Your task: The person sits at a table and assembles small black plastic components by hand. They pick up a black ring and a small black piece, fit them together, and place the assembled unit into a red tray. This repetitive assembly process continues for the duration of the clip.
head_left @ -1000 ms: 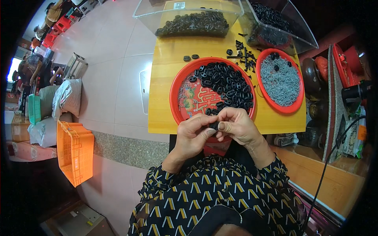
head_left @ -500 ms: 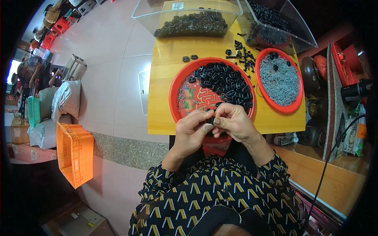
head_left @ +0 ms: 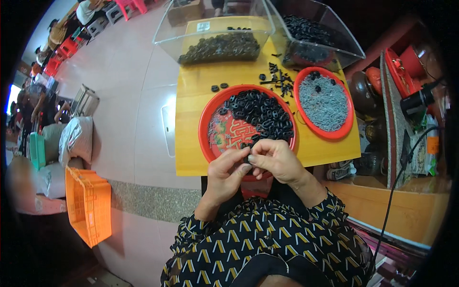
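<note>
My left hand (head_left: 228, 171) and my right hand (head_left: 278, 163) meet fingertip to fingertip over the near rim of a red round tray (head_left: 204, 136). Both pinch a small black oval part (head_left: 247, 160), mostly hidden by the fingers and thumbs. A heap of similar black oval parts with holes (head_left: 263, 115) fills the tray's far and right side, and its printed floor shows at the left. To the right, a second red tray (head_left: 351, 111) holds many small grey metal screws (head_left: 324, 107) and a few black parts.
Both trays stand on a yellow table (head_left: 189, 119). Loose black pieces (head_left: 282, 83) lie between them. Two clear bins (head_left: 215, 45) of black parts stand at the back. An orange crate (head_left: 88, 205) sits on the floor at left, near white sacks (head_left: 76, 141). A black cable (head_left: 393, 191) hangs at right.
The whole view has shifted, so the table and trays appear lower and slightly left. My hands stay together on the small black part, with fingers slightly rearranged.
</note>
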A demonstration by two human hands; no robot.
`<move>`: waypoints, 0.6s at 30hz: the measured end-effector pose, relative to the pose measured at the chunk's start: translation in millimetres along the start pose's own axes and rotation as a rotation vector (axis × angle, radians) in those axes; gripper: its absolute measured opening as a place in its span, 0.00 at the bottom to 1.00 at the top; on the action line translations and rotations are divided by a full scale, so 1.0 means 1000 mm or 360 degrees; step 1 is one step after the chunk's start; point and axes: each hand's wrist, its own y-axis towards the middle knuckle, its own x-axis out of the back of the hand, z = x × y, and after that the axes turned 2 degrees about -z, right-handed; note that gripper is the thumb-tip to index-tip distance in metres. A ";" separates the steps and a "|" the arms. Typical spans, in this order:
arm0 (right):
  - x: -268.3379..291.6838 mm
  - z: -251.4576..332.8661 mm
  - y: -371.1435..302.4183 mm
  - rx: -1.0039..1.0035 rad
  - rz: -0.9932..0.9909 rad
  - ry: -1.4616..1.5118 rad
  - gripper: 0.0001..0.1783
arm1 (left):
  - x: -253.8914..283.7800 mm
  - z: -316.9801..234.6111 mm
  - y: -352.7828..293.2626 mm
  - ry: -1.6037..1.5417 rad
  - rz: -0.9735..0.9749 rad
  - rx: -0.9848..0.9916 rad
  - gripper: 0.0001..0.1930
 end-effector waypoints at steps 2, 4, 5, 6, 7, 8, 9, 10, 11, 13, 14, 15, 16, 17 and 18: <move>0.000 0.005 0.001 -0.0069 -0.0004 -0.0066 0.06 | -0.002 0.000 -0.009 -0.0235 -0.0016 0.0191 0.22; 0.003 0.020 0.005 -0.0111 -0.0023 -0.0132 0.06 | 0.000 0.002 -0.011 -0.0223 -0.0115 0.0222 0.23; 0.009 0.035 0.009 0.0053 -0.0088 -0.0207 0.05 | 0.003 0.002 -0.012 -0.0113 -0.0147 0.0129 0.22; 0.017 0.060 0.013 0.0253 -0.0171 -0.0247 0.06 | 0.010 0.001 -0.012 0.0007 -0.0188 0.0050 0.22; 0.037 0.079 0.022 0.0673 -0.0213 -0.0462 0.07 | 0.016 0.001 -0.013 0.0129 -0.0220 -0.0024 0.21; 0.050 0.097 0.036 0.0931 -0.0330 -0.0202 0.10 | 0.020 0.003 -0.015 0.0196 -0.0309 -0.0044 0.19; 0.073 0.118 0.045 0.0990 -0.0331 -0.0049 0.10 | 0.025 0.000 -0.014 0.0312 -0.0381 -0.0050 0.17; 0.095 0.132 0.051 0.0967 -0.0424 -0.0019 0.11 | 0.030 -0.003 -0.014 0.0507 -0.0429 -0.0063 0.16; 0.086 0.138 0.048 0.0870 -0.0614 0.0294 0.11 | 0.036 -0.002 -0.011 0.0695 -0.0484 -0.0091 0.15; 0.085 0.119 0.046 0.0894 -0.0505 -0.0041 0.09 | 0.050 -0.001 -0.010 0.1014 -0.0378 -0.0205 0.15; 0.078 0.104 0.046 0.0777 -0.0504 -0.0115 0.08 | 0.055 -0.001 -0.012 0.1182 -0.0327 -0.0251 0.14; 0.067 0.086 0.046 0.0661 -0.0504 -0.0190 0.08 | 0.056 0.000 -0.012 0.1210 -0.0282 -0.0213 0.14; 0.055 0.070 0.044 0.0548 -0.0521 -0.0268 0.07 | 0.057 0.001 -0.011 0.1225 -0.0225 -0.0180 0.14; 0.045 0.059 0.039 0.0466 -0.0496 -0.0394 0.06 | 0.057 0.000 -0.008 0.1238 -0.0162 -0.0152 0.13; 0.038 0.050 0.036 0.0413 -0.0470 -0.0579 0.05 | 0.056 -0.001 -0.006 0.1237 -0.0125 -0.0148 0.13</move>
